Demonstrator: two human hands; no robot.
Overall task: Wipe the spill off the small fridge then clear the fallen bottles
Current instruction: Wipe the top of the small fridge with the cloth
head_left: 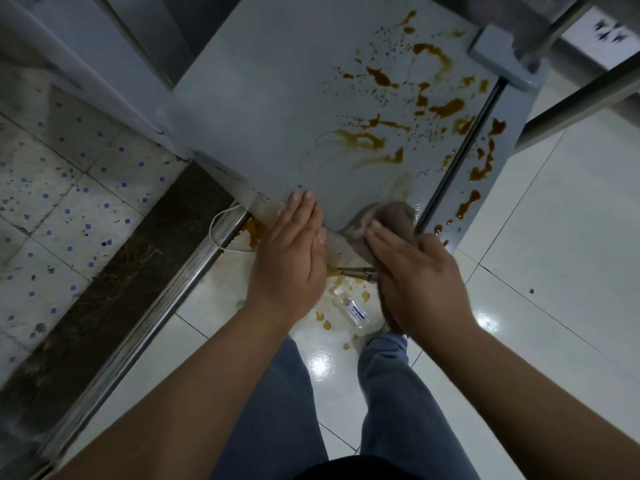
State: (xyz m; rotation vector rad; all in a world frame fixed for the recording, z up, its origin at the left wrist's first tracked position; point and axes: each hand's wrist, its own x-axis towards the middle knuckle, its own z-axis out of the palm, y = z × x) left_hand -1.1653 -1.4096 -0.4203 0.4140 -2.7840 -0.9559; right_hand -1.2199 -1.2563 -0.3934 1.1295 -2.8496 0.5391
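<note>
White shiny floor tiles (554, 237) fill the right side and the bottom of the frame, and a patch of older tiles with little blue squares (52, 209) sits at the left. Next comes the small fridge (263, 98) – its flat grey top takes up the middle and upper part of the picture, seen from above. A brown sticky spill (433, 105) is spread over the upper right part of that top in blobs, streaks and tiny dots, and some of it runs down the right edge past a dark metal bar (460, 150). A long silver rail (166, 299) runs from the lower left up toward the fridge's near corner, with a thin white cord (216, 233) looped just beside it. The person's legs in blue jeans (398, 410) show at the bottom middle. The left hand (291, 258) lies flat with straight fingers close together, fingertips touching the near edge of the fridge top. The right hand (419, 282) is also flat – it presses a brownish cloth (384, 220) down on the near right corner of the fridge, just below the spill. Down on the floor between the two hands lies one small clear bottle (356, 311) on its side with a white and blue label, and brown drops (323, 320) dot the tile around it.
</note>
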